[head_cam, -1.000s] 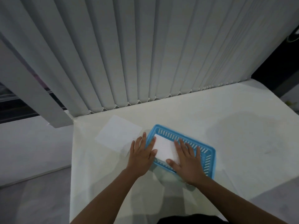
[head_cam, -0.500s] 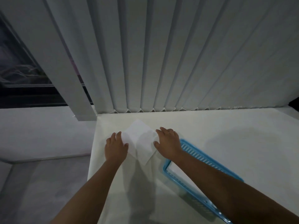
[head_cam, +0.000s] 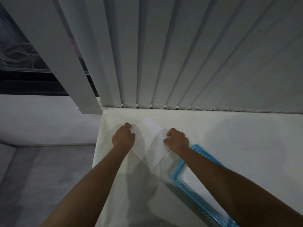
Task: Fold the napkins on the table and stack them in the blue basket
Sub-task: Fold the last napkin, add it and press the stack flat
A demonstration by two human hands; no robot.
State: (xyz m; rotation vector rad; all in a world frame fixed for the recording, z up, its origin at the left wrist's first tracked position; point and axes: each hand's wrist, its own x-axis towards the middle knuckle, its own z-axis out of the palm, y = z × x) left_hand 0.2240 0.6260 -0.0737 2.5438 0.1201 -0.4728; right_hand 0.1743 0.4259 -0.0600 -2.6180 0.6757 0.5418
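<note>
Dim room, viewed downward. Vertical blinds [head_cam: 180, 51] — pale grey slats — fill the upper frame, their beaded hems meeting the far edge of a cream-covered table [head_cam: 237, 136]. Upper left: dark window glass [head_cam: 24, 63]. Lower left: grey floor [head_cam: 41, 185] below a pale ledge [head_cam: 45, 122].

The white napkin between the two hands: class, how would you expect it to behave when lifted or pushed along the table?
The napkin looks thin and flat, so it is probably very light and floppy, sagging if lifted by one corner. The left hand and right hand each pinch a side, which suggests it needs two-point support. On the smooth table it would likely slide or crumple rather than roll.
</note>
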